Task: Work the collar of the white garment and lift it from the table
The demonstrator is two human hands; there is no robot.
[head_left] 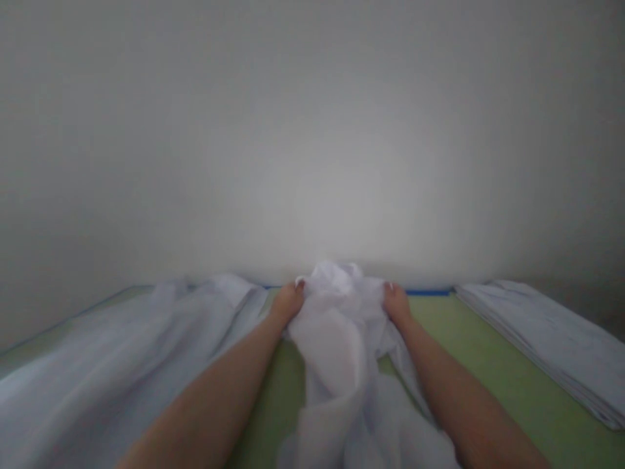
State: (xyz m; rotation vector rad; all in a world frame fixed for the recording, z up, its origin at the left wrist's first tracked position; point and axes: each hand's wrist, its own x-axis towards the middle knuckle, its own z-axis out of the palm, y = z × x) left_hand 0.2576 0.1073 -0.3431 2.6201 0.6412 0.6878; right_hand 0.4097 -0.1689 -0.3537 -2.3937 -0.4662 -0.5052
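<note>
A white cloth garment point(336, 365) hangs bunched and creased between my two outstretched arms, its lower part trailing toward me over the green surface. My left hand point(289, 301) is closed on its left upper edge. On the opposite side, my right hand point(396, 303) grips the right upper edge, fingers folded into the fabric. The cloth's top is crumpled into a heap between the hands. Its exact cut is hard to make out through the folds and blur.
Loose white fabric point(146, 345) lies spread along the left. At the right sits a flat stack of folded white cloths point(551, 345). Underneath is a green tabletop point(454, 352) with a blue edge point(430, 292), backed by a plain pale wall point(332, 143).
</note>
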